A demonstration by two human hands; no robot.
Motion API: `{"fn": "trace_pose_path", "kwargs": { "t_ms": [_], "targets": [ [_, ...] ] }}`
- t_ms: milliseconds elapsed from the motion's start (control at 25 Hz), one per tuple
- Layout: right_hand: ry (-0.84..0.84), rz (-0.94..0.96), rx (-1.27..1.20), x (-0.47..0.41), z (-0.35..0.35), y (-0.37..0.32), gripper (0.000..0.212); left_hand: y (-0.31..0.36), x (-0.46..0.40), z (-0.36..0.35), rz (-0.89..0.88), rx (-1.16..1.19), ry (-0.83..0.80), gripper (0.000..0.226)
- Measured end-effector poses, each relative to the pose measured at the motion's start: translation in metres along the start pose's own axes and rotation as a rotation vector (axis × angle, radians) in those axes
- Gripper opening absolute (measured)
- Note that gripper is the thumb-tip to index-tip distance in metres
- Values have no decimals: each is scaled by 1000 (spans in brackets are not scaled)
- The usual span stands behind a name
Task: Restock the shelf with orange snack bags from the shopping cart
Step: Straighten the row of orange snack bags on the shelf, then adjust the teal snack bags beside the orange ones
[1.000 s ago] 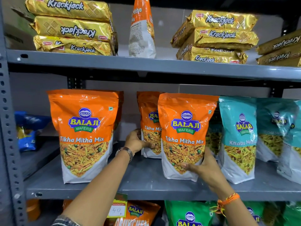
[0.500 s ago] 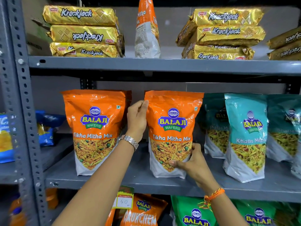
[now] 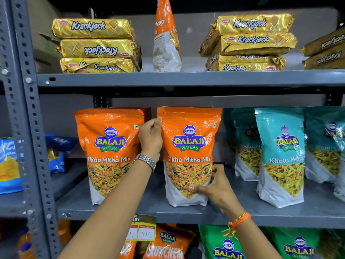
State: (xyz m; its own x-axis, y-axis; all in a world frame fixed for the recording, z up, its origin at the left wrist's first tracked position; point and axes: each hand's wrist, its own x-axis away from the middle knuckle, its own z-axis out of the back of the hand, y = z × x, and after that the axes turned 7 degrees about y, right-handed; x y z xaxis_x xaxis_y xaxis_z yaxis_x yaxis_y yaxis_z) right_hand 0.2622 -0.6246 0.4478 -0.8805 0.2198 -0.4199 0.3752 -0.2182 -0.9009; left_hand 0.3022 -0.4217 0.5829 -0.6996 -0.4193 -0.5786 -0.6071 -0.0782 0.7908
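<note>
While the orange snack bag (image 3: 189, 156) stands upright on the middle shelf (image 3: 186, 214), the left hand (image 3: 150, 137) grips its upper left edge. The right hand (image 3: 214, 186) pinches its lower right corner.

Orange snack bags (image 3: 188, 156), grey shelf (image 3: 186, 214)

Head camera faces the shelf (image 3: 186, 212) close up — angled slightly downward.

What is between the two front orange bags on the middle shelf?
In the head view, the left hand fills the gap between the left bag and the right bag, gripping the right bag's edge.
</note>
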Motion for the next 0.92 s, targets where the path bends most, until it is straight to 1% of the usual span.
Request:
{"fn": "trace_pose_path", "kwargs": {
  "t_ms": [160,280,360,400,480,560,640,720,760,800,840,920],
  "targets": [
    [17,1,30,-1,-4,-4,102,1,-3,-2,41,-13,-8,38],
    [34,9,50,1,-7,-9,100,1,-1,0,47,-17,-19,29],
    [26,26,84,6,-5,-12,101,3,5,4,40,6,-14,19],
    [24,37,104,10,-1,-13,102,4,11,4,40,29,-5,20],
    [65,55,87,20,12,-12,97,6,24,7,23,56,39,43],
    [189,87,-15,32,43,-9,79,10,48,4,-41,39,115,59],
    [378,153,-113,38,89,-4,60,14,77,-11,-134,66,176,60],
    [582,223,-184,39,143,-3,48,19,109,-38,-245,136,186,55],
    [636,235,-203,36,165,-1,44,18,124,-54,-276,166,155,53],
    [651,224,-200,31,187,3,43,16,140,-74,-270,187,106,52],
    [625,193,-184,25,208,8,45,12,156,-96,-230,188,42,53],
    [463,88,-151,7,241,18,56,-2,182,-136,-84,132,-136,62]
  ]
}}
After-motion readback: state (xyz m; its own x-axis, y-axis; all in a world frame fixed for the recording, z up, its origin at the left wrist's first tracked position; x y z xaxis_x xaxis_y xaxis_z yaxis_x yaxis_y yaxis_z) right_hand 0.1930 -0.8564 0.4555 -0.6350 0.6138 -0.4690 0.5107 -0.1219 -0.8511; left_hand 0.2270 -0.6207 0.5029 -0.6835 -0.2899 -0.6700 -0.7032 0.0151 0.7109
